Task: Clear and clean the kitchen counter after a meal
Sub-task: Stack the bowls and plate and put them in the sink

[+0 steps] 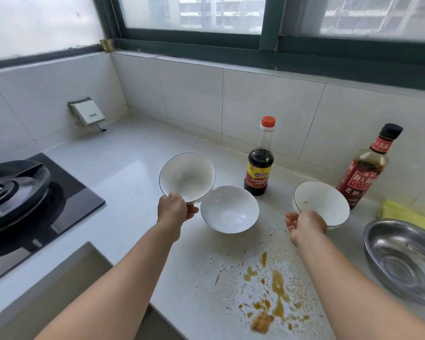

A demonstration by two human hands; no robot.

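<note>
From the head view I judge the clearing barely begun: my left hand point(172, 207) pinches the rim of a tilted blue-rimmed bowl point(187, 176) just left of the plain white bowl point(229, 212), while my right hand point(304, 223), fingers curled, grips a third bowl point(321, 203) to its right. The brown spill point(270, 294) in front of the white bowl is unwiped. Behind it stands a soy sauce bottle point(259, 165); open counter lies left toward the stove point(17, 192), with the counter's front edge near my left forearm.
</note>
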